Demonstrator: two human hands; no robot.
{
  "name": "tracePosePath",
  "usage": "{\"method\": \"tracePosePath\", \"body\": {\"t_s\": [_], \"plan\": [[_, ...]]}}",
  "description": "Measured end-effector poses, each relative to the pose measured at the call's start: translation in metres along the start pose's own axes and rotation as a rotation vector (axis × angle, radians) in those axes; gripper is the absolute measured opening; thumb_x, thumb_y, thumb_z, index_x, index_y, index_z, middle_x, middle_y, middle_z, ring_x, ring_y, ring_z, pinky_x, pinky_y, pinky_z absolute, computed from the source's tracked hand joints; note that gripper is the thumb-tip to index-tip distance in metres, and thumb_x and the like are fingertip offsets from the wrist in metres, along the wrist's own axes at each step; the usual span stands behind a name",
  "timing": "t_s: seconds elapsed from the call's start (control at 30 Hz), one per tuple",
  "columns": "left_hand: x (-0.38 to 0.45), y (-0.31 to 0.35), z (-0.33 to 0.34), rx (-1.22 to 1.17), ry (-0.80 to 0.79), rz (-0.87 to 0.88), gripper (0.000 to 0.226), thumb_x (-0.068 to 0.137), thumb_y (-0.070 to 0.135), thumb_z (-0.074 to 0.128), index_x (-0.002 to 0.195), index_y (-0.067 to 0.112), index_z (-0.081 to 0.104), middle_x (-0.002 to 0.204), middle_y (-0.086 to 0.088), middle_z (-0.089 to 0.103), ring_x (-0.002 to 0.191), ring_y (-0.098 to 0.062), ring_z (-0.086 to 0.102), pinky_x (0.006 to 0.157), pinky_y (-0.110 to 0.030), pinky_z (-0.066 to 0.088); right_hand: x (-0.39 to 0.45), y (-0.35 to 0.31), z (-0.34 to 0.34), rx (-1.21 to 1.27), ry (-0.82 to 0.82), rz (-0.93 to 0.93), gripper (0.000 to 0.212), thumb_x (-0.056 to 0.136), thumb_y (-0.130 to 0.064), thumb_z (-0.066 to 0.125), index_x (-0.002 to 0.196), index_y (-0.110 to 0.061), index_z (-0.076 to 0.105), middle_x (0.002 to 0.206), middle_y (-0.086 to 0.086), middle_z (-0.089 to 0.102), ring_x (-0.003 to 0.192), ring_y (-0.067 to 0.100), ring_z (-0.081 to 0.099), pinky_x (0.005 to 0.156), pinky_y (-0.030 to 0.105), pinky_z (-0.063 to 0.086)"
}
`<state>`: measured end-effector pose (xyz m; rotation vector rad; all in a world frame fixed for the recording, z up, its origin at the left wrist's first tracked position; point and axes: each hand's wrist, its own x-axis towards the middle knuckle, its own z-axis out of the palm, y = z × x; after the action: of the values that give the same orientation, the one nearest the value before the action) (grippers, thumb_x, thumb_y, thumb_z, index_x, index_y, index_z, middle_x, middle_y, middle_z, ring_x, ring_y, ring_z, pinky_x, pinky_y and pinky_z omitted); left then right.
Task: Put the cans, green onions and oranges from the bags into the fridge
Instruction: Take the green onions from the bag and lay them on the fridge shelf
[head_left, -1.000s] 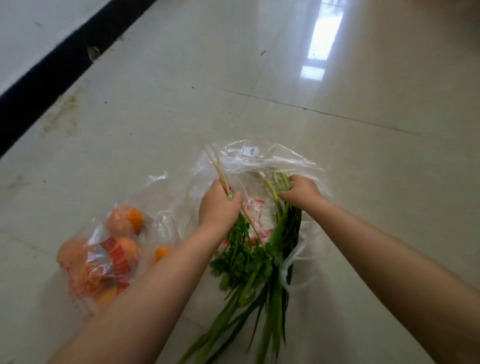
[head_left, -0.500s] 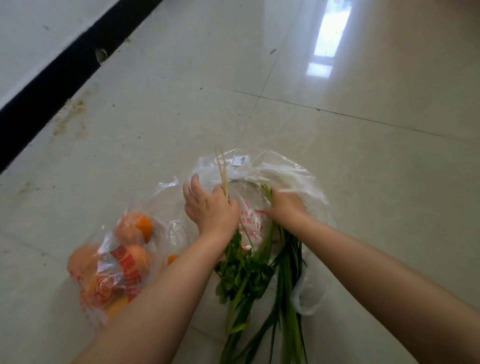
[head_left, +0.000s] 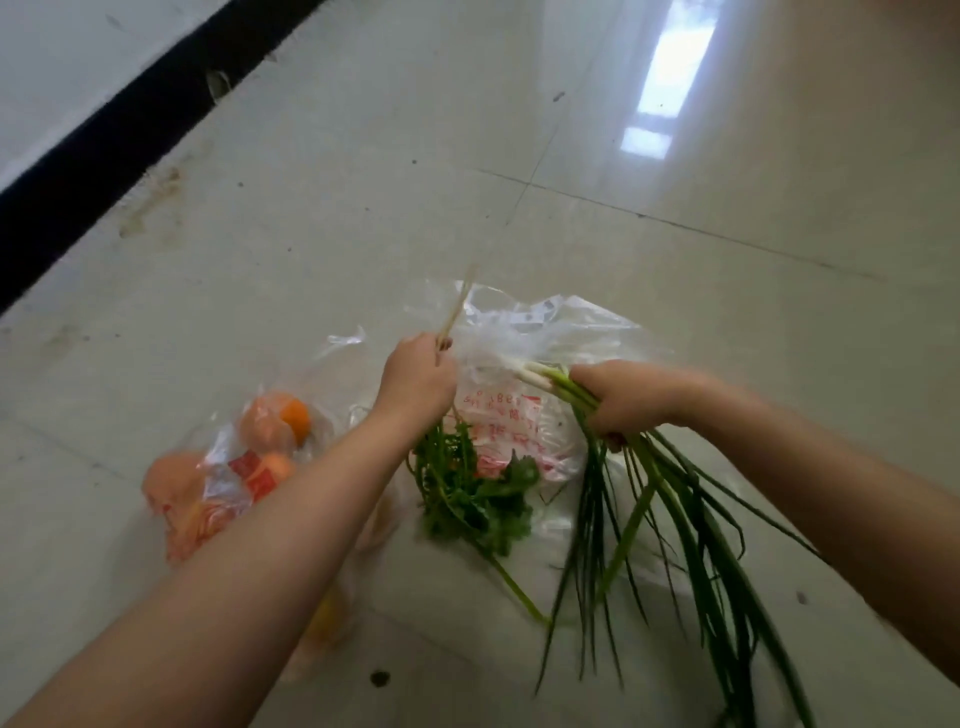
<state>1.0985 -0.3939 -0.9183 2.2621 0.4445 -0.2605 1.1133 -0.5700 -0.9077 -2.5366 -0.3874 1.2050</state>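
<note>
My right hand (head_left: 621, 397) grips a bunch of green onions (head_left: 670, 525) near their white ends, with the long green leaves trailing down to the lower right. My left hand (head_left: 415, 376) holds a bunch of leafy green herbs (head_left: 472, 488) by the stems, pale root strands sticking up above the fist. Both bunches are over a clear plastic bag with red print (head_left: 519, 415) lying on the floor. To the left lies a second clear bag holding several oranges (head_left: 234, 467). No cans are in view.
The bags lie on a glossy pale tiled floor (head_left: 675, 260). A black baseboard (head_left: 130, 124) and a white wall run along the upper left. A small dark speck (head_left: 380, 677) lies on the floor near the bottom.
My right hand has pulled the green onions to the right, apart from the herbs, so their white ends show. My left hand has closed on the herb stems and stayed above the bag.
</note>
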Motion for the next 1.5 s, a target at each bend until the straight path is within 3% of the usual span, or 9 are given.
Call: {"method": "tracePosePath", "body": {"t_s": [0.2,0.4,0.5,0.73,0.87,1.03,1.17,1.3,1.5], "plan": [[0.005,0.0,-0.007,-0.022,0.131,-0.047,0.031,0.097,0.004,0.035,0.119,-0.008,0.053,0.115,-0.024,0.051,0.087,-0.025,0.044,0.075,-0.035,0.037,-0.02,0.022,0.004,-0.118,-0.148,0.082,0.012,0.085,-0.002,0.052,0.085,-0.014,0.051,0.073,-0.003,0.049,0.067,0.01,0.052,0.059,0.016,0.045],[-0.002,0.0,-0.002,-0.024,0.058,-0.086,0.036,0.097,0.003,0.032,0.124,-0.007,0.053,0.118,-0.022,0.049,0.078,-0.024,0.053,0.063,-0.023,0.043,-0.042,0.025,-0.02,0.832,0.039,-0.091,0.027,0.089,0.007,0.038,0.071,-0.012,0.043,0.054,0.002,0.037,0.039,0.008,0.038,0.039,0.018,0.037],[-0.015,0.02,-0.01,-0.086,0.046,-0.111,0.033,0.099,0.008,0.03,0.118,0.0,0.055,0.123,-0.016,0.047,0.069,-0.015,0.049,0.062,-0.027,0.046,-0.05,0.012,-0.035,0.96,0.153,-0.122,0.023,0.095,-0.004,0.042,0.074,-0.015,0.042,0.045,-0.004,0.034,0.032,0.004,0.031,0.031,0.014,0.029],[-0.091,0.123,-0.096,-0.285,-0.064,-0.162,0.016,0.103,0.027,0.023,0.106,0.02,0.037,0.069,-0.002,0.055,0.059,-0.01,0.051,0.053,-0.022,0.037,-0.156,-0.043,-0.088,1.109,0.271,-0.036,0.017,0.098,-0.017,0.04,0.082,-0.018,0.043,0.051,0.0,0.041,0.032,0.009,0.039,0.035,0.02,0.041],[-0.133,0.213,-0.163,-0.363,-0.084,-0.191,0.01,0.103,0.026,0.025,0.103,0.017,0.03,0.068,-0.003,0.045,0.056,-0.014,0.047,0.055,-0.026,0.04,-0.242,-0.076,-0.149,1.238,0.293,0.032,0.019,0.098,-0.015,0.04,0.08,-0.02,0.042,0.05,-0.001,0.032,0.028,0.005,0.029,0.03,0.014,0.029],[-0.162,0.36,-0.255,-0.494,-0.177,-0.363,0.018,0.092,-0.004,0.034,0.107,0.004,0.04,0.068,-0.007,0.038,0.057,-0.015,0.039,0.061,-0.029,0.037,-0.36,-0.118,-0.261,1.165,0.347,0.107,0.024,0.085,0.01,0.039,0.075,-0.01,0.044,0.059,0.007,0.042,0.028,0.006,0.035,0.03,0.013,0.03],[-0.195,0.48,-0.317,-0.478,-0.3,-0.207,0.018,0.092,-0.008,0.04,0.106,-0.007,0.051,0.076,-0.012,0.047,0.064,-0.016,0.046,0.064,-0.03,0.045,-0.475,-0.142,-0.354,1.094,0.496,0.088,0.019,0.089,0.004,0.044,0.077,-0.008,0.052,0.073,0.008,0.054,0.056,0.014,0.049,0.048,0.018,0.044],[-0.25,0.59,-0.369,-0.616,-0.433,0.015,0.02,0.092,-0.006,0.048,0.073,0.0,0.049,0.071,-0.009,0.047,0.064,-0.017,0.049,0.071,-0.03,0.047,-0.603,-0.151,-0.415,1.05,0.803,-0.03,0.013,0.097,-0.008,0.041,0.099,-0.017,0.05,0.075,0.005,0.058,0.071,0.016,0.06,0.072,0.026,0.049],[-0.324,0.724,-0.379,-0.53,-0.419,0.387,0.011,0.096,0.008,0.048,0.092,0.001,0.056,0.079,-0.008,0.052,0.077,-0.021,0.05,0.071,-0.031,0.045,-0.755,-0.122,-0.447,0.51,1.334,0.311,0.006,0.1,-0.021,0.033,0.102,-0.019,0.038,0.063,-0.002,0.042,0.057,0.015,0.044,0.052,0.027,0.035]]}}
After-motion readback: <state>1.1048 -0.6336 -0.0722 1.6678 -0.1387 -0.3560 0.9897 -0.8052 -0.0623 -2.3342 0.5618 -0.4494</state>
